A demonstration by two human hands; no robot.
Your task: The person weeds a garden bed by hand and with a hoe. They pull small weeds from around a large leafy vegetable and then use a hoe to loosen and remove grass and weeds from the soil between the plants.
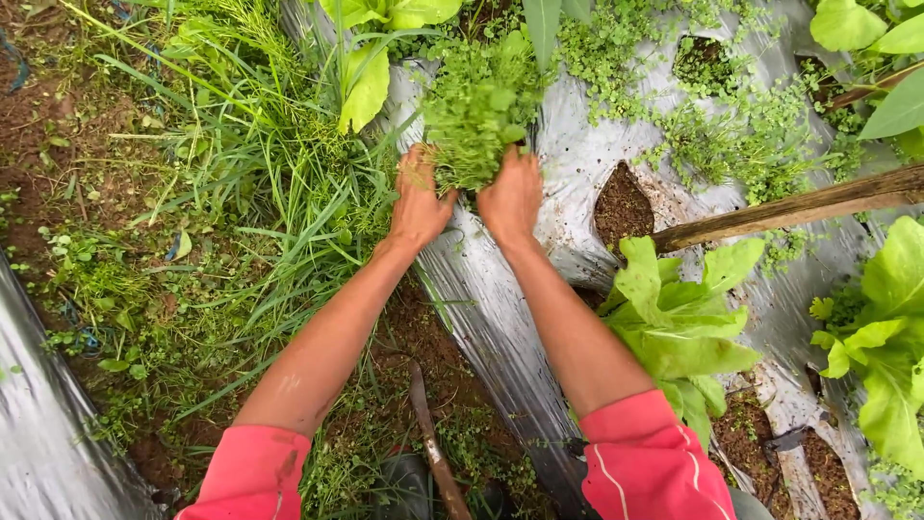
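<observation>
Plastic mulch sheet [500, 318]: silvery grey film over a raised garden bed, running from near centre to far right, wet and soil-flecked, cut with round planting holes; one bare hole [623, 204] shows dark soil just right of the hands.
Grass strip [260, 193]: long green blades and low weeds on brown soil to the left of the sheet; a second strip of film shows at the near left corner.
Lettuce plants [679, 323]: pale green heads grow from holes near right, with more at the right edge and far centre.
Wooden stake [799, 207]: a weathered pole lies slantwise across the bed, right of the hands and apart from them.
Weed clump [476, 120]: a dense bunch of small-leaved green weeds at the sheet's left edge, far centre. It lies directly ahead of both hands, its base between them and its top spreading away to the far side, long axis roughly near to far.
Left hand [419, 202]: fingers curled around the clump's left side, closed on its base.
Right hand [512, 197]: curled on the clump's right side, gripping likewise; both hands sit level, neither nearer.
Tool handle [433, 443]: a thin, worn stick lies on the soil near centre, between the pink-sleeved arms.
</observation>
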